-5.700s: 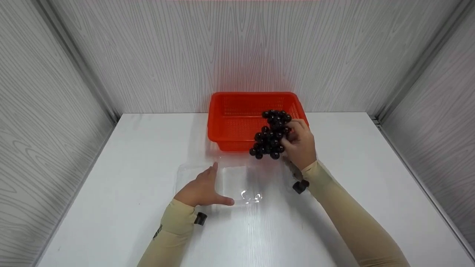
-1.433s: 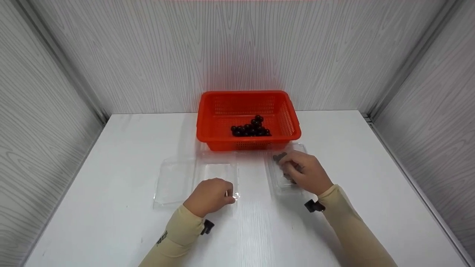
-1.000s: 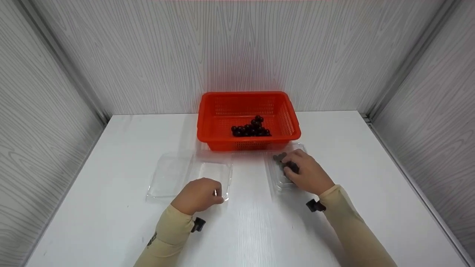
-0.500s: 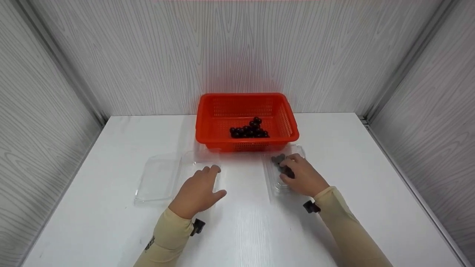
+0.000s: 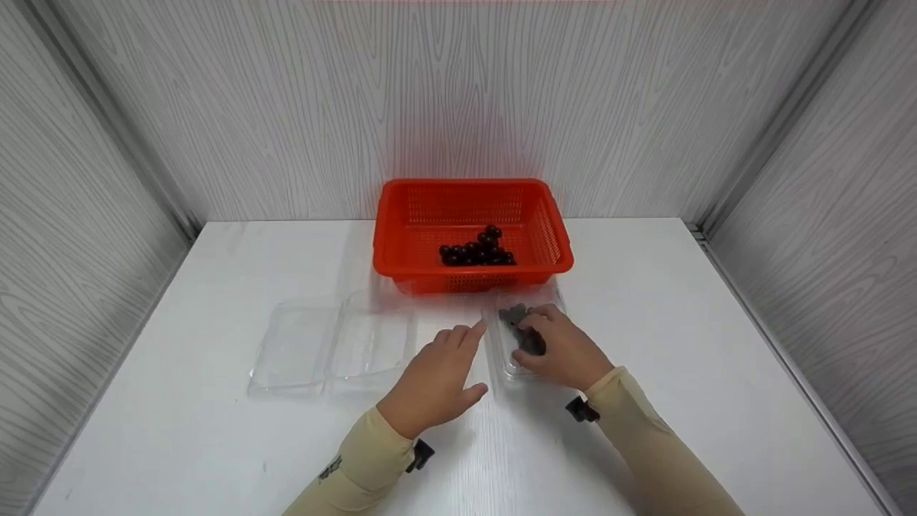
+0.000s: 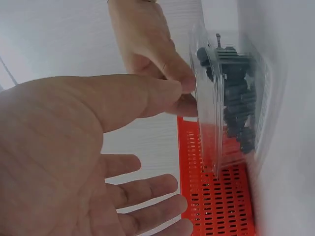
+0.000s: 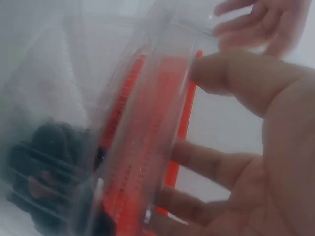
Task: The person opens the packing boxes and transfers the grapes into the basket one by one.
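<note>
My left hand is held open over the table, thumb and fingers spread, just left of a closed clear plastic clamshell box. It holds nothing. Dark grapes show through the walls of that box. My right hand rests its fingertips and thumb on top of the lid, the fingers reaching across it. In the right wrist view the fingers touch the lid with their tips. The left wrist view has the box between the right hand and the tabletop.
A red plastic basket stands behind the box, by the back wall, with another bunch of dark grapes inside. A second clear clamshell box lies unfolded at left, lid half to the left. Wood-grained walls enclose the white table.
Earlier the right hand held grapes by the basket; these are no longer in hand. The second box slid left, then the left hand released it and moved right. The closed box shifted slightly left.
</note>
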Demonstrator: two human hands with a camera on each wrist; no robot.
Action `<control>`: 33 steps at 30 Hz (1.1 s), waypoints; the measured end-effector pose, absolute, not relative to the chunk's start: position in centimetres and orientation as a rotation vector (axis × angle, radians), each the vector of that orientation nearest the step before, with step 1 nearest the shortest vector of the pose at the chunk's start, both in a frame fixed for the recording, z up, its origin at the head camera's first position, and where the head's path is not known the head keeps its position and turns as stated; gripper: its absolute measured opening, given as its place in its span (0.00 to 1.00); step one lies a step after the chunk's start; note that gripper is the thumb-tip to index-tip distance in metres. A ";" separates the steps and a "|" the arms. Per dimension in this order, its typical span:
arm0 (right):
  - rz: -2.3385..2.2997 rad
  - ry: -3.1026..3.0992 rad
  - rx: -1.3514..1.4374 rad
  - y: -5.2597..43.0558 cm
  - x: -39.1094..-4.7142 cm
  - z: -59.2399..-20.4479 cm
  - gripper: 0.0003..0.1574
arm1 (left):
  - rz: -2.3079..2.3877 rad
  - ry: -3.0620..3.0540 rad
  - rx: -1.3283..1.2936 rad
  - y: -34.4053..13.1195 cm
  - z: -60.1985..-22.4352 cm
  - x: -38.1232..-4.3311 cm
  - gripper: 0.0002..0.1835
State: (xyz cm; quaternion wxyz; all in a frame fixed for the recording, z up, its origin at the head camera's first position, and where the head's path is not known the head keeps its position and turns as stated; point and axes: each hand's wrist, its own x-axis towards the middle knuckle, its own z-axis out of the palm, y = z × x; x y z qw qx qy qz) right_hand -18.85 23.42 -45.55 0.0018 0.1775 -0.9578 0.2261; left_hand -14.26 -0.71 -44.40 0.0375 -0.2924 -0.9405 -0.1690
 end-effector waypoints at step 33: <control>0.931 -3.024 0.460 22.2 -18.7 -46.8 0.72 | -0.374 -2.964 -0.775 1.2 -46.3 -17.7 0.46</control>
